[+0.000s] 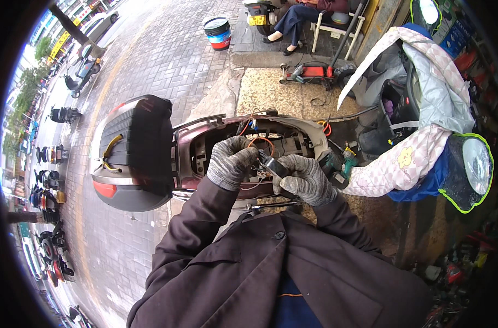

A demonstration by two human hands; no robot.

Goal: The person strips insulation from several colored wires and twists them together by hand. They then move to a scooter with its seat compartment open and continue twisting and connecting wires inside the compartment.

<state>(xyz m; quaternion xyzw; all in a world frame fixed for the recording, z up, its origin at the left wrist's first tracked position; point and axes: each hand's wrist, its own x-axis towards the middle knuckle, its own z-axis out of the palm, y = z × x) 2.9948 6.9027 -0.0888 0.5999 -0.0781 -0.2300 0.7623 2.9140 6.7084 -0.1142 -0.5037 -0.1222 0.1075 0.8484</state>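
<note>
Both of my hands wear grey knitted gloves and meet over the open body of a dark red scooter (205, 131). My right hand (308, 177) is closed round a small dark boxy device (274, 166) with a shiny edge. Pressed close to the device's other end are the fingers of my left hand (228, 162); what they pinch is hidden. An orange wire (269, 141) loops up just beyond the fingertips. Beneath the hands, the scooter's seat opening (284, 143) shows bare frame parts and loose wires.
A black top box (142, 147) sits on the scooter's rear, at left. Right of the body lie a green power tool (347, 164) and a pink checked handlebar cover (394, 169). Beyond stand a red floor jack (312, 72), a bucket (217, 34) and a seated person (298, 22).
</note>
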